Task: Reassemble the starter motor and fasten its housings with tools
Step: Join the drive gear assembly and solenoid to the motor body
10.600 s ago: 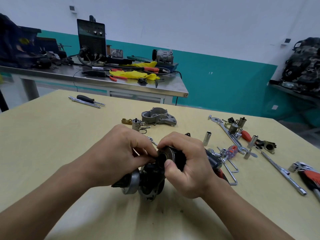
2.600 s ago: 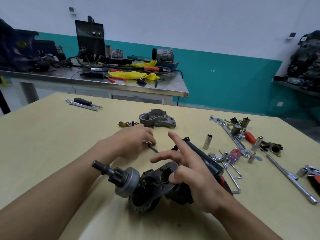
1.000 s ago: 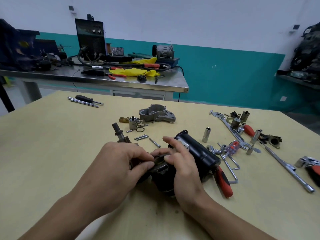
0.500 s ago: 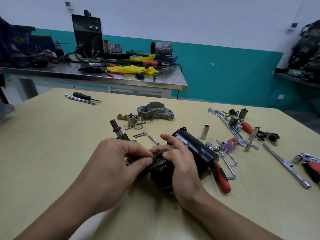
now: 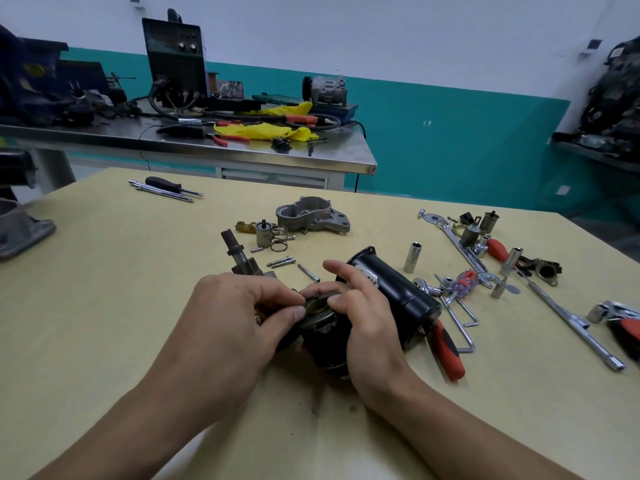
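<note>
black, the starter motor (image 5: 398, 292) is laid on the table (image 5: 104, 306). its open end is pinched by the curled left hand (image 5: 235, 320) and gripped by the right hand (image 5: 370, 323), forefinger raised. an inner part is apparently being seated; next, the grey housing (image 5: 311, 216) must be aligned.

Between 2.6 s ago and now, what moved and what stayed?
The left hand left the loose bolts and returned to the starter motor. The right hand, then spread open above it, closed on it. Both now pinch at its round opening. The motor was turned: its pinion shaft pointed left and now points away. The grey housing and upright socket stayed put.
</note>
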Tool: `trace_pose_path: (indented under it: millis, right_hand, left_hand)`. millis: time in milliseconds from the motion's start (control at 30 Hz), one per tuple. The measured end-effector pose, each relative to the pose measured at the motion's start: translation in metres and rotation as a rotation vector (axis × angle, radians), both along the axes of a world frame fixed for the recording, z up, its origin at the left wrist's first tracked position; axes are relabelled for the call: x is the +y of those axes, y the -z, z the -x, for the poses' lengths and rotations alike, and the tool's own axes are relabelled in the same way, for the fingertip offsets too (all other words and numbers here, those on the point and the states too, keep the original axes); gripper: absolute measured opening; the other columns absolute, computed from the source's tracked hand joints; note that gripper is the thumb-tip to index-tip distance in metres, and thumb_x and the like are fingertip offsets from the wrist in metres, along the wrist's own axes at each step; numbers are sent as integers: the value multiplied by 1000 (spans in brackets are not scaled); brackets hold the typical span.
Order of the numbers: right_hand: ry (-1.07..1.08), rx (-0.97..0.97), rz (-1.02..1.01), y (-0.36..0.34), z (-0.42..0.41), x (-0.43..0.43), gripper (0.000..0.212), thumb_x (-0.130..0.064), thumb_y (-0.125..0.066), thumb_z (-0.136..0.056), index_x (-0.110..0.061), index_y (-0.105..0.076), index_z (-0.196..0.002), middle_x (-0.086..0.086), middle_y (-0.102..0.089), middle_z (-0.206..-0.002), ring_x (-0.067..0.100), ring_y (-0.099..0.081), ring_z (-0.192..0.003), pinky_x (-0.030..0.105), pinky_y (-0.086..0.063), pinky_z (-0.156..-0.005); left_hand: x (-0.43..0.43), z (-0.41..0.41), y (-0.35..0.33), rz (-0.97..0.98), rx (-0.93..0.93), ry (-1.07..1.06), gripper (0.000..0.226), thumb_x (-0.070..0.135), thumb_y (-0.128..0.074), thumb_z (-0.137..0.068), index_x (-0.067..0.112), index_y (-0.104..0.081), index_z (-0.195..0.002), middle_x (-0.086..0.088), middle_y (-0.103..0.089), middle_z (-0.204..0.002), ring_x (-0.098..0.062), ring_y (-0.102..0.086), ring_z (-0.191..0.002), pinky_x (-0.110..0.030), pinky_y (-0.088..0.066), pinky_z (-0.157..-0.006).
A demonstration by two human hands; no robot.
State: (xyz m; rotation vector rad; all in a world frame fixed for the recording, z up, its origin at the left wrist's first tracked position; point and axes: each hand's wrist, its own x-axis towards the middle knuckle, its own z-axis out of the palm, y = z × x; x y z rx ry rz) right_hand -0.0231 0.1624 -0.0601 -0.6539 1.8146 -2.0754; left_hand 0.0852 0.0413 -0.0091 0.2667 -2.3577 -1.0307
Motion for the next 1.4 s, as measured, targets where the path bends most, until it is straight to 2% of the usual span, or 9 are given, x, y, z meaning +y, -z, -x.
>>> trace_pose_path:
  millis: [233,467,633,767,867,933,1100,1167,1400]
  right_hand:
    - [-8,31,-17,0,0,1,54,-26,-49,-74,-24,-56,-128,3,-74,-99,26,-68,-103,53,-56,-93]
    - [-11,47,-26,-1,-2,1,56,-26,-49,-74,-24,-56,-129,1,-74,-98,22,-68,-103,48,-57,-94]
    - [-25,61,-34,-2,-1,2,56,-28,-49,-74,-22,-57,-129,-2,-75,-97,12,-69,-97,25,-57,-79]
    - [-28,39,-35,-3,-2,2,55,-28,-49,-73,-24,-57,-128,-1,-75,-98,16,-69,-100,37,-59,-87]
    - [-20,45,-41,-4,-3,2,56,-28,-49,-74,-23,-57,-129,-3,-75,-97,15,-68,-100,49,-57,-94]
    - [-19,47,-49,-4,-3,2,56,-29,-48,-75,-24,-56,-130,-2,-74,-100,12,-67,-101,50,-56,-96]
    - [-24,69,-57,-3,-2,2,56,-27,-47,-75,-22,-55,-130,1,-75,-102,4,-67,-99,17,-54,-80]
    - [-25,69,-60,-4,-2,2,56,-27,-47,-74,-21,-55,-130,1,-75,-101,4,-67,-98,13,-52,-76]
    - [-27,43,-33,-4,-4,1,58,-26,-49,-74,-20,-56,-131,-3,-74,-97,14,-68,-99,45,-57,-92]
  left_hand:
    - [7,-1,4,87,47,-32,16,14,-82,-79,30,-81,-75,28,-66,-64,10,-62,-70,-3,-44,-62]
    - [5,1,1,42,8,-44,33,23,-83,-77,44,-66,-58,34,-65,-70,10,-62,-73,-2,-42,-64]
    - [6,1,3,-27,31,-57,28,27,-81,-76,43,-68,-57,27,-68,-66,4,-64,-69,-8,-46,-61]
    - [4,3,3,-106,6,-61,21,20,-83,-77,34,-76,-63,22,-69,-61,2,-64,-58,-10,-46,-53]
    - [4,2,0,-154,-1,-42,23,13,-83,-78,35,-77,-74,20,-72,-64,3,-65,-57,-16,-50,-57]
    - [4,0,-1,-145,-8,-27,27,12,-82,-79,38,-75,-82,19,-73,-66,5,-63,-56,-23,-49,-62]
    - [2,-3,-3,-81,-19,1,32,12,-81,-80,41,-74,-92,24,-73,-70,10,-61,-57,-8,-43,-60]
    - [2,-3,-4,-57,-12,4,32,11,-80,-80,42,-73,-88,26,-72,-69,12,-59,-54,-2,-41,-60]
    - [7,-1,-3,-57,39,-24,39,10,-84,-76,46,-69,-73,26,-70,-63,13,-60,-53,0,-40,-60]
